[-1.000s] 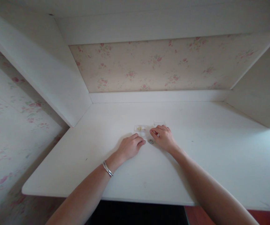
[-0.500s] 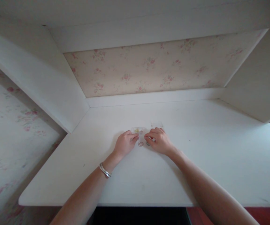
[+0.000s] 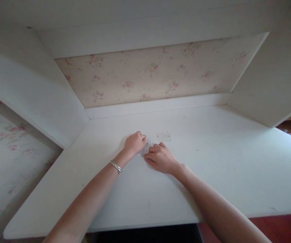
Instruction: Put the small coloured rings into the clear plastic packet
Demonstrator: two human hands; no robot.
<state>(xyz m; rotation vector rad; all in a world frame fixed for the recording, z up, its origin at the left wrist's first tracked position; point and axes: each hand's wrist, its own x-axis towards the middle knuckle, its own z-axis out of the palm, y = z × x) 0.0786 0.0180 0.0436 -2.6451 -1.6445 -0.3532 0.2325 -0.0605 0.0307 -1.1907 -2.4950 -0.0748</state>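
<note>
Two hands: both down on the white desk (image 3: 211,175), fingertips meeting at one small clear box.
Left wrist: silver bangle (image 3: 116,166) on it, forearm coming in from lower left.
Left hand (image 3: 134,143): curled loosely, knuckles up, fingers tucked against the left side of the small clear plastic box (image 3: 147,146); looks like a steadying touch, cannot tell if it grips anything.
Change, left: half a second ago it sits lower and further from the back wall; now it is up against the box, covering most of it.
Clear box: between the two hands, mostly hidden, contents not readable now.
Small rings: two tiny rings lay on the desk between the hands a moment ago; now none visible, right hand is over that spot.
Right hand (image 3: 160,158): fingers bent, tips pinched low at the box's near edge; whether it holds a ring cannot be told.
Clear lid (image 3: 164,136): flat on the desk just behind the right hand, apart from the box.
Meaning: loose pieces likely gathered toward the box, lid off.
</note>
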